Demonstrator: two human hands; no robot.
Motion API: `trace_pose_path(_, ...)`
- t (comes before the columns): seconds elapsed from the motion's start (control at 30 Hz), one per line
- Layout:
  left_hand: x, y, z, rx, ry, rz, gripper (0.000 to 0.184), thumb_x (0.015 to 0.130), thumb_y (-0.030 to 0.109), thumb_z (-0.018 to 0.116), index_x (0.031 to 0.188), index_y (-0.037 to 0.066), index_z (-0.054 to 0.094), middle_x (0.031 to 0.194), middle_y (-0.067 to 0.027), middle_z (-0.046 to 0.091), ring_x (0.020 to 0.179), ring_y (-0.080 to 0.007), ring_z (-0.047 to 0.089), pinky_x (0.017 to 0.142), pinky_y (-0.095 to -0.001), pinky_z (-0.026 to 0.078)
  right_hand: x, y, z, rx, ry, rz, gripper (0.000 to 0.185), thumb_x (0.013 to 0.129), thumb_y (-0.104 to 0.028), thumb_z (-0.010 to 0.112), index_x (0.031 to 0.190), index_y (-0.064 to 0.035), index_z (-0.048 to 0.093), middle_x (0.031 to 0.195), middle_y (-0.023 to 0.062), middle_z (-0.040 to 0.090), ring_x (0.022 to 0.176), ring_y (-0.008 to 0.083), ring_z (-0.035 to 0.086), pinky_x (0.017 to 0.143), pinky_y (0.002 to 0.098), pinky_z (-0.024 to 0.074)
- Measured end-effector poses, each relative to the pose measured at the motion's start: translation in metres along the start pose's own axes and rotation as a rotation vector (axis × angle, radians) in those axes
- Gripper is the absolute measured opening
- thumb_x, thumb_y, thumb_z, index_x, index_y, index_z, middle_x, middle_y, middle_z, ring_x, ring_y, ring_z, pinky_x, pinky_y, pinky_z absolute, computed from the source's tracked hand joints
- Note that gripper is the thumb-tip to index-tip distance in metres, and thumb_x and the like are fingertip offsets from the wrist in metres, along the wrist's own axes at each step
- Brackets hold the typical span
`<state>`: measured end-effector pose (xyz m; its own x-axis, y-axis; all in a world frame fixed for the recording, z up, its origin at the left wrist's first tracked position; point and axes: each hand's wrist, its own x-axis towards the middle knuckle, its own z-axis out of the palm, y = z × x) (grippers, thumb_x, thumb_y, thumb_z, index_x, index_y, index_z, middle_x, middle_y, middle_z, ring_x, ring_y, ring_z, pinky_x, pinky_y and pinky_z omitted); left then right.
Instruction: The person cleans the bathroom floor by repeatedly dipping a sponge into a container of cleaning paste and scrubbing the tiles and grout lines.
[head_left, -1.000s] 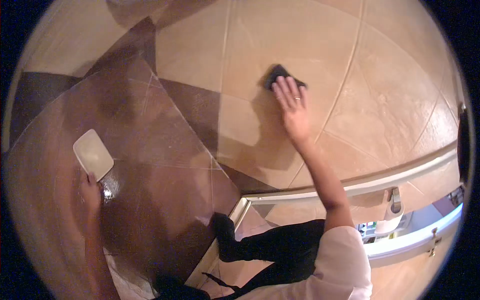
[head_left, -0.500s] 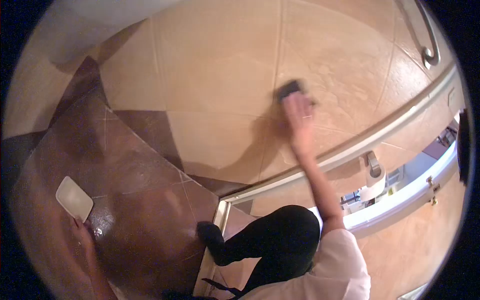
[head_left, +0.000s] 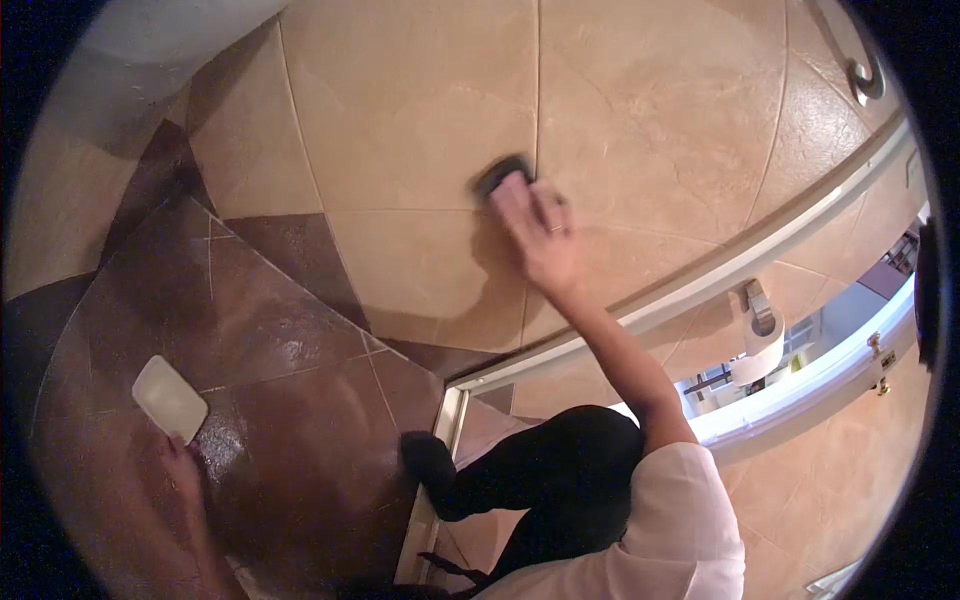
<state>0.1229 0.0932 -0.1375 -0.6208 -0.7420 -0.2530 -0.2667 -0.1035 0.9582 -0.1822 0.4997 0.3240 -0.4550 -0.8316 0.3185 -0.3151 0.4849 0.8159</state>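
Note:
My right hand (head_left: 540, 225) grips a small dark scrubbing pad or brush (head_left: 503, 176), blurred by motion, against the beige tiled wall (head_left: 420, 120). A ring shows on one of its fingers. Low on the left, my left hand (head_left: 183, 462) has its fingers at the lower edge of a flat, pale, rounded rectangular dish or lid (head_left: 170, 398). That pale piece is over the brown tiled floor (head_left: 300, 420); whether it touches the floor I cannot tell.
A metal-edged shower threshold (head_left: 600, 320) runs diagonally past my bent leg (head_left: 540, 460). Beyond it hang a toilet roll (head_left: 757, 360) and a door with a brass latch (head_left: 880, 365). A metal grab bar (head_left: 868, 85) is at upper right, a pale curved surface (head_left: 170, 60) at upper left.
My right hand has moved left across the wall tiles with the dark pad. The left hand and the pale piece appear slightly further right, as the view has shifted a little.

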Motion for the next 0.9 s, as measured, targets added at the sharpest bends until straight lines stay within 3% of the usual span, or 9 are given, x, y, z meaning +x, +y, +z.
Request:
trace_pose_path(0.1, -0.016, 0.002, 0.028, -0.109, -0.056, -0.035, 0.029, 0.094, 0.017, 0.046, 0.112, -0.003, 0.055, 0.076, -0.0055, 0.060, 0.058, -0.0125, 0.051, 0.051, -0.0282, 0.043, -0.056, -0.065, 0.072, 0.076, -0.006, -0.581, 0.055, 0.080, -0.018, 0.050, 0.134, -0.0103, 0.042, 0.139, 0.0056, 0.042, 0.121, 0.0246, 0.044, 0.089, 0.0393, 0.0430)
trace_pose_path(0.27, -0.054, 0.057, 0.057, -0.102, -0.221, -0.065, 0.036, 0.086, 0.004, 0.048, 0.122, -0.001, 0.051, 0.096, -0.0068, 0.061, 0.071, -0.0125, 0.057, 0.058, -0.0272, 0.049, -0.045, -0.110, 0.059, 0.384, 0.009, -0.560, 0.044, 0.079, -0.016, 0.055, 0.123, -0.0106, 0.055, 0.126, 0.0079, 0.055, 0.115, 0.0241, 0.050, 0.087, 0.0386, 0.0458)
trace_pose_path(0.3, -0.053, 0.052, 0.061, 0.036, -0.241, 0.142, 0.037, 0.084, 0.001, 0.049, 0.121, -0.002, 0.051, 0.098, -0.0083, 0.062, 0.078, -0.0139, 0.060, 0.060, -0.0263, 0.051, -0.035, -0.124, 0.043, 0.641, -0.070, -0.319, 0.042, 0.080, -0.011, 0.055, 0.122, -0.0099, 0.055, 0.122, 0.0105, 0.057, 0.107, 0.0275, 0.054, 0.082, 0.0387, 0.0485)
trace_pose_path(0.37, -0.058, 0.071, 0.074, -0.195, -0.346, -0.099, 0.046, 0.081, -0.003, 0.051, 0.127, -0.001, 0.047, 0.100, -0.0106, 0.062, 0.081, -0.0159, 0.062, 0.059, -0.0277, 0.053, -0.020, -0.163, 0.023, 1.096, -0.204, -0.005, 0.040, 0.082, -0.002, 0.055, 0.122, -0.0087, 0.053, 0.107, 0.0165, 0.062, 0.085, 0.0343, 0.062, 0.072, 0.0403, 0.0523)
trace_pose_path(0.5, -0.080, 0.114, 0.081, -0.083, -0.384, -0.082, 0.053, 0.081, -0.002, 0.051, 0.133, 0.003, 0.043, 0.093, -0.0063, 0.057, 0.070, -0.0112, 0.056, 0.056, -0.0255, 0.054, -0.012, -0.250, -0.011, 1.479, -0.291, -0.184, 0.038, 0.083, -0.008, 0.058, 0.120, -0.0087, 0.054, 0.098, 0.0166, 0.064, 0.086, 0.0326, 0.063, 0.073, 0.0407, 0.0519)
trace_pose_path(0.67, -0.095, 0.121, 0.085, 0.100, -0.416, 0.039, 0.059, 0.076, 0.000, 0.055, 0.134, 0.003, 0.041, 0.087, -0.0091, 0.055, 0.069, -0.0150, 0.055, 0.060, -0.0289, 0.053, -0.021, -0.346, 0.005, 1.326, 0.080, -0.442, 0.037, 0.080, -0.015, 0.060, 0.116, -0.0107, 0.056, 0.100, 0.0136, 0.064, 0.088, 0.0313, 0.063, 0.072, 0.0391, 0.0521)
trace_pose_path(0.73, -0.100, 0.127, 0.077, 0.268, -0.467, 0.151, 0.059, 0.075, 0.000, 0.055, 0.133, 0.003, 0.043, 0.089, -0.0119, 0.055, 0.073, -0.0190, 0.056, 0.066, -0.0314, 0.052, -0.039, -0.350, 0.013, 1.584, -0.455, -0.673, 0.040, 0.078, -0.017, 0.060, 0.117, -0.0086, 0.056, 0.102, 0.0129, 0.063, 0.092, 0.0291, 0.062, 0.076, 0.0383, 0.0509)
trace_pose_path(0.83, -0.109, 0.090, 0.065, 0.389, -0.477, 0.252, 0.056, 0.074, 0.002, 0.056, 0.129, 0.004, 0.047, 0.093, -0.0163, 0.056, 0.082, -0.0257, 0.057, 0.075, -0.0352, 0.050, 0.013, -0.253, -0.035, 1.257, -0.978, -0.613, 0.039, 0.084, -0.012, 0.051, 0.122, -0.0121, 0.053, 0.102, 0.0153, 0.064, 0.094, 0.0285, 0.063, 0.080, 0.0417, 0.0507)
trace_pose_path(0.9, -0.110, 0.073, 0.054, 0.349, -0.456, 0.251, 0.054, 0.074, 0.002, 0.057, 0.127, 0.004, 0.050, 0.094, -0.0179, 0.057, 0.086, -0.0284, 0.057, 0.078, -0.0364, 0.048, -0.005, -0.201, 0.015, 1.141, -0.133, -0.522, 0.043, 0.079, -0.010, 0.054, 0.122, -0.0110, 0.053, 0.112, 0.0139, 0.062, 0.089, 0.0275, 0.064, 0.076, 0.0413, 0.0518)
